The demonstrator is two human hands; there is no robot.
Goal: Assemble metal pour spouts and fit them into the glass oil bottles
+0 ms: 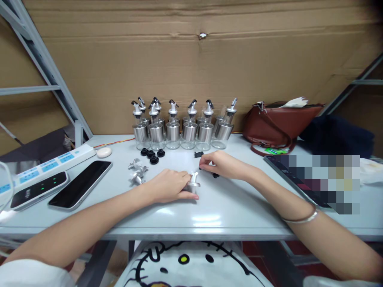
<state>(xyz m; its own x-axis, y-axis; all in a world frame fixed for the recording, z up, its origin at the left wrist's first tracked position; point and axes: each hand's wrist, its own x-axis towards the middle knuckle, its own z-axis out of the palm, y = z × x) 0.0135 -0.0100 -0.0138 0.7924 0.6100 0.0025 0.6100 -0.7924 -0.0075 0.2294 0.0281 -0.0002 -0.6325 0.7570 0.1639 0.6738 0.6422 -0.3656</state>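
Note:
My left hand (173, 184) is closed round a silver pourer spout (194, 183), held upright just above the tabletop. To its right, the thumb and fingers of my right hand (220, 164) pinch together over the table. A small dark speck shows at those fingertips, too small to name. Just beyond them lies a black lever piece (198, 154), and another black piece (216, 175) is partly hidden under the right hand. More silver pourer spouts (137, 171) lie in a loose group left of my left hand. Several black ribbed stoppers (154, 159) sit behind them.
Glass-and-steel oil bottles (190, 130), several with pourers fitted, line the back against the cardboard (191, 67). At left are a phone (80, 185), a small device with green lights (40, 190) and a power strip (56, 161). A brown bag (269, 123) and a tablet (287, 179) lie right.

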